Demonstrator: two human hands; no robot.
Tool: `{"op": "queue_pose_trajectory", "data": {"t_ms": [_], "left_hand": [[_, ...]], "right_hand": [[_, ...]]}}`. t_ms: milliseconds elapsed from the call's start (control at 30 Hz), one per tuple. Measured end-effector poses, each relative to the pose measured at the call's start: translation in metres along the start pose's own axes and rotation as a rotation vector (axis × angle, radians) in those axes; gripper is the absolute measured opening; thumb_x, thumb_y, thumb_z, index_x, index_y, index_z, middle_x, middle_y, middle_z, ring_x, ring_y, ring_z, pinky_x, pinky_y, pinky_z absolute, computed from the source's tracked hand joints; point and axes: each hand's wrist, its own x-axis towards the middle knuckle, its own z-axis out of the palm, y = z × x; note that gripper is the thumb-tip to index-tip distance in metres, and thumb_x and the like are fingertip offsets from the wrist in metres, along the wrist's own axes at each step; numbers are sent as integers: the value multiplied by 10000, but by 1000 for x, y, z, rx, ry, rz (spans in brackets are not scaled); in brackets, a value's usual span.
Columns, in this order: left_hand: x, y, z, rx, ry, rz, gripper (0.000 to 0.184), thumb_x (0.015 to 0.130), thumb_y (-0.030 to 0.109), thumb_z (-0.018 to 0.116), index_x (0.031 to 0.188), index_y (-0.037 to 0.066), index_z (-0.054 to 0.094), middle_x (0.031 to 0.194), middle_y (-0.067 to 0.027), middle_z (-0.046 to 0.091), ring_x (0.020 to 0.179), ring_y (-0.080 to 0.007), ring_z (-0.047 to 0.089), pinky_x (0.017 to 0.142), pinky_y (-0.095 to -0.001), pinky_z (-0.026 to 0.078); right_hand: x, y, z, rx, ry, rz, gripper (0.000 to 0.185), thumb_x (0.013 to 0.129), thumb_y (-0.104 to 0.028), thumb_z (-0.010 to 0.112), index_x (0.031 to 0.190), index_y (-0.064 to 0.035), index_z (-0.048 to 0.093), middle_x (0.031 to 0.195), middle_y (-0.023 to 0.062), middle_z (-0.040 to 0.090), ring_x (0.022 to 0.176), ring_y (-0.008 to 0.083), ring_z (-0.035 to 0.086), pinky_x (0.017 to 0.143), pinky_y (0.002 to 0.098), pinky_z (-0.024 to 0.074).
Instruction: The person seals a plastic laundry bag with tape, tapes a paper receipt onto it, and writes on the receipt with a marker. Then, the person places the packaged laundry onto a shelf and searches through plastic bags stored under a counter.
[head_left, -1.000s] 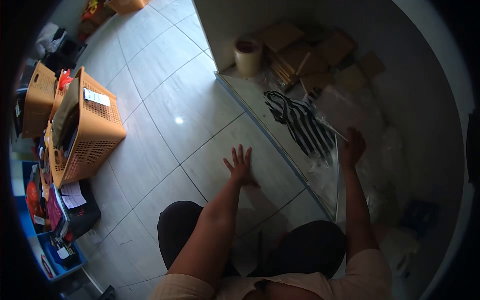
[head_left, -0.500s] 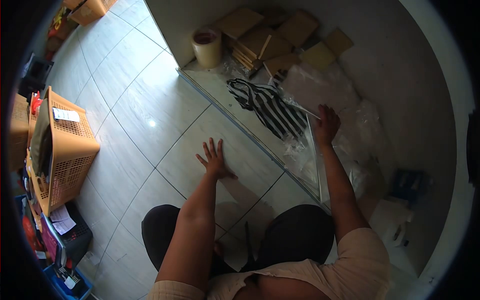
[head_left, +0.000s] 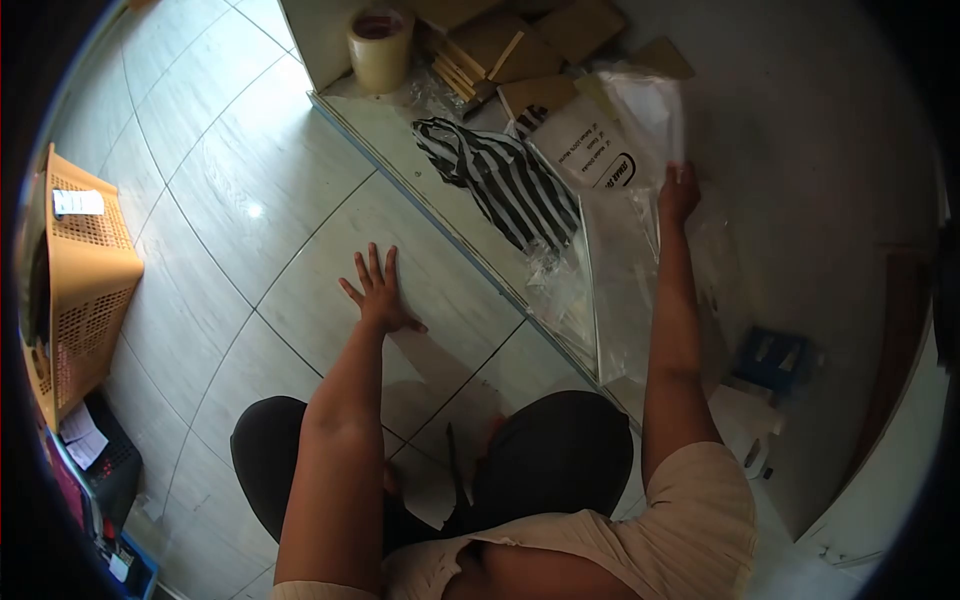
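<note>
My left hand [head_left: 378, 292] lies on the tiled floor [head_left: 300, 330] with its fingers spread, holding nothing. My right hand [head_left: 680, 194] is closed on the edge of a clear plastic bag with dark printing [head_left: 590, 145], part of which is lifted and looks whitish. Left of that bag lies a crumpled black-and-white striped plastic bag [head_left: 505, 185]. More clear plastic [head_left: 630, 300] spreads under my right forearm. Its layers overlap, so I cannot tell where each one ends.
Beyond the bags are a roll of clear tape [head_left: 380, 50] and flat brown cardboard pieces [head_left: 575, 40]. A raised ledge edge [head_left: 450, 235] runs diagonally past my left hand. An orange plastic basket [head_left: 95, 280] stands at left. A dark blue object [head_left: 772, 358] sits at right.
My right hand has moved farther away and lifted the printed plastic bag's edge, baring its lettering. My left hand stays flat on the floor while the view has shifted right.
</note>
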Motion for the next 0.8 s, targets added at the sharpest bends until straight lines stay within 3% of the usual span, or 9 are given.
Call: {"op": "queue_pose_trajectory", "data": {"t_ms": [100,167,267,367,467,567,633,700,800], "left_hand": [[-1,0,0,-19,-1,-5,1575,283,472,940,1533,261,6,1597,-120,-130,1454,-367,-173,1049,-714,-100],[-1,1,0,-18,-1,-13,1571,281,467,942,1532,260,14,1597,-121,-126,1455,-365,-172,1048,-713,-101],[-4,0,1,-29,4,-3,1567,281,464,941,1532,259,18,1598,-123,-119,1454,-368,-173,1048,-712,-98],[0,0,1,-31,15,-2,1562,279,458,939,1531,261,25,1598,-125,-116,1454,-370,-171,1048,-713,-95],[2,0,5,-19,21,13,1576,276,472,936,1537,246,17,1599,-136,-108,1451,-384,-174,1041,-728,-78],[2,12,18,25,-17,15,1591,273,495,932,1542,227,11,1599,-148,-100,1447,-400,-172,1032,-745,-61],[2,25,38,-12,-20,58,1586,279,507,931,1544,220,19,1599,-152,-84,1444,-418,-156,1018,-767,-67],[0,36,29,-3,-53,58,1571,299,515,929,1542,218,16,1599,-150,-86,1444,-426,-142,1014,-782,-37],[-4,16,16,-14,-25,35,1564,332,509,925,1538,225,-29,1593,-153,-129,1444,-417,-156,1016,-780,-28]], "right_hand": [[-32,-34,12,-493,-271,-290,452,796,-221,680,1221,-125,560,1242,79,586,1228,277,498,928,676,356],[-67,-68,27,-585,-299,-486,619,777,-99,645,1351,-201,440,1400,32,444,1342,237,357,950,816,192],[-83,-95,39,-579,-354,-641,705,772,13,588,1401,-228,380,1444,40,396,1337,261,363,963,837,131],[-70,-97,40,-483,-599,-523,788,731,32,600,1436,-232,364,1467,46,385,1368,260,337,1060,721,177],[-39,-64,50,-102,-860,-591,710,781,2,587,1430,-179,365,1493,91,362,1333,335,368,1105,626,219],[-42,-30,56,-53,-802,-625,736,795,-110,653,1457,-149,333,1501,136,347,1353,366,344,1116,519,276],[-65,-8,51,-44,-523,-743,797,804,-237,690,1483,-130,286,1516,160,313,1386,381,299,1092,582,279],[-83,-23,51,-284,-322,-686,777,835,-284,638,1501,-154,260,1541,116,289,1405,349,286,1101,599,233],[-107,-63,58,-462,-244,-593,746,865,-331,580,1514,-176,247,1557,76,283,1420,312,284,1113,602,195]]}}
